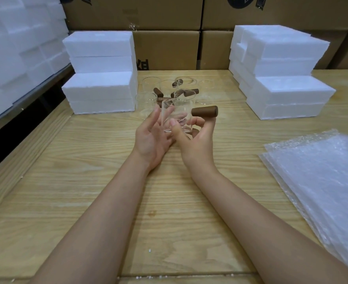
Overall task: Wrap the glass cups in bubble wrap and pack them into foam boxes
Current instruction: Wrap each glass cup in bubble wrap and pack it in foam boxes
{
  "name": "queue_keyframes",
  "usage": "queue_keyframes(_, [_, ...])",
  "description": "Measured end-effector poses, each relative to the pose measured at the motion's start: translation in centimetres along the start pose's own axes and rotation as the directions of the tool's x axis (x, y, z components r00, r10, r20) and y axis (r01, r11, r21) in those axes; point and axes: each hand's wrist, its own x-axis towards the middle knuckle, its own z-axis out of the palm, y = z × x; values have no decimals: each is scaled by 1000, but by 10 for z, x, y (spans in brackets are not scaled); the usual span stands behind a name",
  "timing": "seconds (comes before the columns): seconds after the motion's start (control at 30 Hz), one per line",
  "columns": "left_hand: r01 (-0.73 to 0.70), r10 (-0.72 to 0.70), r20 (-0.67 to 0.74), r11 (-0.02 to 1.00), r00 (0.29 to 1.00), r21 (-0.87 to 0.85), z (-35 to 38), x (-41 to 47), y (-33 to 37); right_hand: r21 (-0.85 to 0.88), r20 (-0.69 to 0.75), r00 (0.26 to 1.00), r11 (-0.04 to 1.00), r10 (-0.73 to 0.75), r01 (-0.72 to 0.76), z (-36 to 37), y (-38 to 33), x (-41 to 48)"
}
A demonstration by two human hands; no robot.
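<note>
Resting between both hands, one cup (178, 116) is held above the table (107, 181), near its middle and just in front of the loose cups (148, 97).

- Cup: clear glass, with a brown wooden handle (204, 111) pointing right. No wrap is on it; wrapping is judged not yet begun.
- Right hand (197, 138): thumb and fingers are curled round the cup's lower wall, and the handle lies above the forefinger. The weight is judged to be carried here, with the handle kept outward, away from the palm.
- Left hand (150, 136): the fingers are nearly straight and spread against the cup's left side, with nothing gripped. It is judged a steadying support, so that smooth glass cannot slip or turn.
- Wrap (320, 177): a pile of sheets is laid flat at the table's right edge, well apart from the cup. A hand must be freed before a sheet can be drawn.
- Loose cups: these are clustered behind the held one, their handles pointing several ways. The count cannot be told.
- Left stack (99, 89) and right stack (287, 93): white foam boxes flank the loose cups. Whether any is open cannot be told. None lies in front of the hands, so one is judged to need bringing forward before packing.
- Cartons (164, 50): brown, ranged behind the table.
</note>
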Motion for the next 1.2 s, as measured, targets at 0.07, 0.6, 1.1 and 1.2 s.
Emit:
queue_keyframes(0.07, [-5, 5, -4, 999, 1000, 37, -1, 1, -1, 59, -15, 998, 997, 59, -58, -2, -2, 2])
queue_keyframes(0.6, [-124, 116, 56, 979, 992, 164, 0, 1, -2, 368, -93, 958, 903, 271, -220, -5, -3, 9])
queue_keyframes(1.1, [-144, 138, 57, 981, 989, 127, 0, 0, -3, 331, 12, 985, 929, 172, -166, -9, 3, 10])
queue_keyframes(1.2, [-139, 129, 76, 981, 989, 138, 1, -1, -2, 477, 28, 970, 850, 240, -224, -13, 3, 13])
